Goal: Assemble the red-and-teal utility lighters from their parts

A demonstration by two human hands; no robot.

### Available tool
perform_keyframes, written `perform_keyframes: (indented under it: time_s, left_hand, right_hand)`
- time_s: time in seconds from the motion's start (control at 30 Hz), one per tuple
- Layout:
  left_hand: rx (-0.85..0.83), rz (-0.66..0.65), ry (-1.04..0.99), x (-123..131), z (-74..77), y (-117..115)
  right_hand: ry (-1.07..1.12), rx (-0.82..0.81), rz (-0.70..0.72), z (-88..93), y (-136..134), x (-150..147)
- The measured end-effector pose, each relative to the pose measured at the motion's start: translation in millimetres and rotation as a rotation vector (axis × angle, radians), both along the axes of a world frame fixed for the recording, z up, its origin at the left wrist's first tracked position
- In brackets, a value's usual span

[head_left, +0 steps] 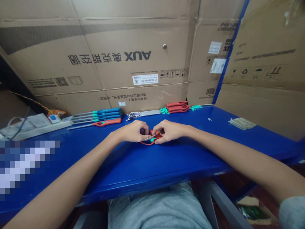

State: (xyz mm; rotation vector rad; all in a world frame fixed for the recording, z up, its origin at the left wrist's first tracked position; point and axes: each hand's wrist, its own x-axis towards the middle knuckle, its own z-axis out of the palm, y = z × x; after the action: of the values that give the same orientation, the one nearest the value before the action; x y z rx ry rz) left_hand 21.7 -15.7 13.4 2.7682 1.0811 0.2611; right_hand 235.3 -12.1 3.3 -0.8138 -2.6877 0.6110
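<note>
Both my hands meet at the middle of the blue table (pixel 133 165). My left hand (pixel 132 131) and my right hand (pixel 166 131) are closed around a small red-orange tool (pixel 146 142) with a metal shaft and a green part, which rests on the tabletop between them. Most of the tool is hidden under my fingers.
Behind my hands lie a row of blue-handled lighters (pixel 105 114) with one red one (pixel 105 122), a bunch of metal rods (pixel 145 113), and red handles with green tips (pixel 178 107). A power strip (pixel 35 125) sits at the left, pale strips (pixel 241 123) at the right. Cardboard boxes (pixel 133 57) wall the back.
</note>
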Motion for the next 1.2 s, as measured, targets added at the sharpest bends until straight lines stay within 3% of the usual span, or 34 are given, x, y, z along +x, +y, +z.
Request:
perform_keyframes:
  time_s: [1.03,1.2]
  left_hand:
    - [-0.046,0.043,-0.060,0,0.4,1]
    - [0.084,0.193,-0.134,-11,-1.1,13]
  right_hand:
    - [0.018,0.003,0.000,1.8,-1,0]
    - [0.125,-0.003,-0.087,5.0,7,4]
